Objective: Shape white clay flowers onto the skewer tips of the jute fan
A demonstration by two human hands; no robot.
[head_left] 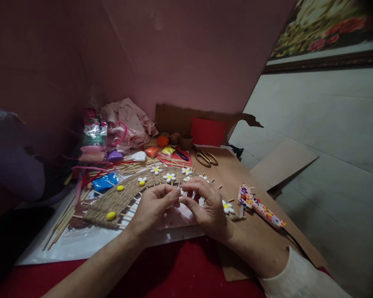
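A curved brown woven piece with short sticks along its edges arches over the work surface. White flowers with yellow centres sit along its middle and right, and plain yellow ovals on its left. Over its inner edge, my left hand has thumb and forefinger pinched together. My right hand is close against it, fingers curled and thumb near forefinger. A small white bit shows between the fingertips; its shape is too small to make out.
Scissors lie on brown board behind the hands. A flower-patterned glue gun rests at the right. Packets of coloured clay, thin sticks and crumpled pink cloth are at the left and back. A red card leans behind.
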